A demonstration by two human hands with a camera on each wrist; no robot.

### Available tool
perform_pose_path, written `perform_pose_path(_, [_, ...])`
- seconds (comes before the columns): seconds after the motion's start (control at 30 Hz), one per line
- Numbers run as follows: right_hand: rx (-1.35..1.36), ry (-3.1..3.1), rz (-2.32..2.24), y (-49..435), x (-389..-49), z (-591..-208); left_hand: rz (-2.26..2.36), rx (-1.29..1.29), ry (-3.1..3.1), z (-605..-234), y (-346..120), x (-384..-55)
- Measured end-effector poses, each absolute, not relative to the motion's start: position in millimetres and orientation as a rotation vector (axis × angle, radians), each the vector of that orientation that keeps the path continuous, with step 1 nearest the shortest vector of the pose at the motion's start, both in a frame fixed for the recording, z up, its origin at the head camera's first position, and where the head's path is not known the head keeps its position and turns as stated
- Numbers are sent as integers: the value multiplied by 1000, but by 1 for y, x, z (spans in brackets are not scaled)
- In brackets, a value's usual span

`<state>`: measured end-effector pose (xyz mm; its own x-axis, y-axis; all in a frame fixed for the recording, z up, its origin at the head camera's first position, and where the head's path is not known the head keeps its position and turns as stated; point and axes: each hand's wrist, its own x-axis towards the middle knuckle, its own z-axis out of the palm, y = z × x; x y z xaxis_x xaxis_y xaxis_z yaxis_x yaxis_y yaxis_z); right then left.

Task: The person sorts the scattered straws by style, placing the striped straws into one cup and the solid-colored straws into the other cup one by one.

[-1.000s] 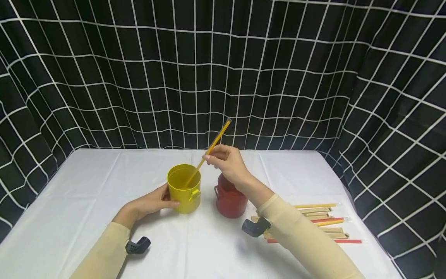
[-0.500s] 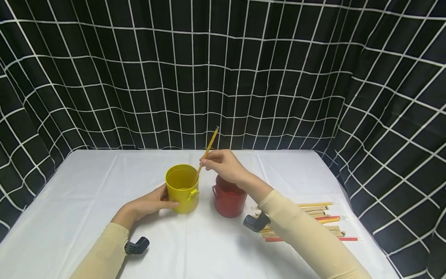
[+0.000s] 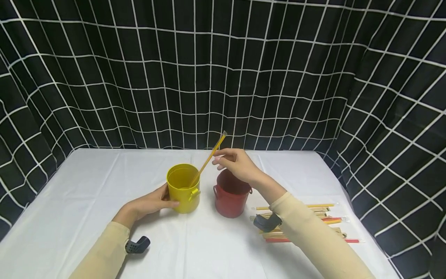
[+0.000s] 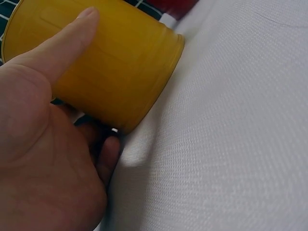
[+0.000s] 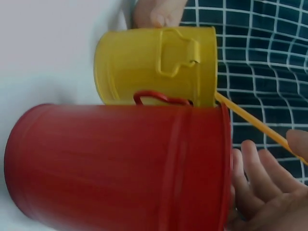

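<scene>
My left hand (image 3: 150, 203) holds the small yellow metal bucket (image 3: 185, 200) from its left side, thumb across the front; the left wrist view shows the thumb (image 4: 72, 43) along its wall. A yellow straw (image 3: 213, 151) with clear wrapping at its upper end leans in this bucket, tilted right over the rim. Just right of the straw is my right hand (image 3: 238, 164), fingers loosely bent and apart from it, above the red bucket (image 3: 230, 203). Several right fingers (image 5: 262, 178) look extended in the right wrist view, beside the red rim. The straw's lower end is partly hidden.
Several straws lie at the right under my right forearm: yellow ones (image 3: 318, 205), red ones (image 3: 352, 241) and brown paper-wrapped ones (image 3: 273, 235). A white cloth (image 3: 209, 252) covers the table. A black curtain with white grid lines (image 3: 223, 77) surrounds the back and sides.
My right hand has let go of the straw and drawn back to the right. The straw, upright half a second ago, now leans further right on the rim. My left hand stays put.
</scene>
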<state>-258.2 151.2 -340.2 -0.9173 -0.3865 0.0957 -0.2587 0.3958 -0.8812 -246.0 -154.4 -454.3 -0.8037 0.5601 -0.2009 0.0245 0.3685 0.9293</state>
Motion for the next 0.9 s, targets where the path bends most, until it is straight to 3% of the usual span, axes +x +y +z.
perform_pose_path(0.9, [-752, 2619, -1612, 269, -210, -356, 1453, 560, 2107, -460, -160, -250])
